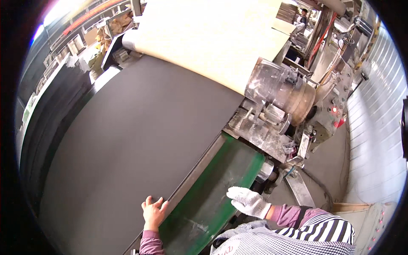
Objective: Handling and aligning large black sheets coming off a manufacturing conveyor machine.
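Note:
A broad dark grey sheet (pixel 140 123) fills the left and middle of the view, its right edge running slantwise toward me. My bare left hand (pixel 153 212) is at that edge, fingers spread and fingertips apparently touching the sheet. To the right lies a green conveyor belt (pixel 214 187) with a dark, scuffed middle. Over its right side is my right hand (pixel 248 202) in a white knit glove, fingers stretched out to the left with nothing seen in them. Whether this glove touches the belt, I cannot tell.
A pale yellow sheet (pixel 204 38) meets the dark sheet's far end. A motor-like cylinder (pixel 278 89) on a dusty metal mount stands beyond the belt, next to a control panel (pixel 333 106) with a lit red lamp. Dark sheets are stacked (pixel 55 123) at left. Another person (pixel 301 21) is far back.

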Available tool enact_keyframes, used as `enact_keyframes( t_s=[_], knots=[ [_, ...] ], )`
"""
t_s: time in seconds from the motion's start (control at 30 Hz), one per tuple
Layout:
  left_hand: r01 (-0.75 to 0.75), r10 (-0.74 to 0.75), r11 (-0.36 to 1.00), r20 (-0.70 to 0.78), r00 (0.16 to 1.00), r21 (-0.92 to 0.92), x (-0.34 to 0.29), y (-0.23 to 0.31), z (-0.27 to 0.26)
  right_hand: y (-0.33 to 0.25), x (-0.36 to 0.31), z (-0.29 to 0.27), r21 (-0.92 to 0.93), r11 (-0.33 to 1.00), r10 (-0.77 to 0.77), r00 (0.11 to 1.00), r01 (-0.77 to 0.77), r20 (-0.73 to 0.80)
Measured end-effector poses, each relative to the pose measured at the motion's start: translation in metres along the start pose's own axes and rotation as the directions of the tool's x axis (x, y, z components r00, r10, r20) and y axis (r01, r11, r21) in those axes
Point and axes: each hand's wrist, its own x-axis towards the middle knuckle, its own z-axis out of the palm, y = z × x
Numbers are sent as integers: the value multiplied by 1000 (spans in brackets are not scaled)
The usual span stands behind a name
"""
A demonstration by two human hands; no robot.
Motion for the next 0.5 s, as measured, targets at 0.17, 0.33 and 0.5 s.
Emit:
enact_keyframes(
  t_s=[0.17, 0.33, 0.5],
  knots=[
    [-113, 17, 849, -187, 982, -517, 13, 16, 27, -37, 15, 27, 219, 975, -32, 999, 33, -8],
    [330, -116, 913, -625, 772, 238, -78, -112, 35, -31, 13, 31, 453, 764, 401, 888, -459, 224],
    [399, -222, 895, -576, 786, 199, -177, -207, 42, -17, -7, 23, 372, 743, 406, 816, -557, 411]
  ],
)
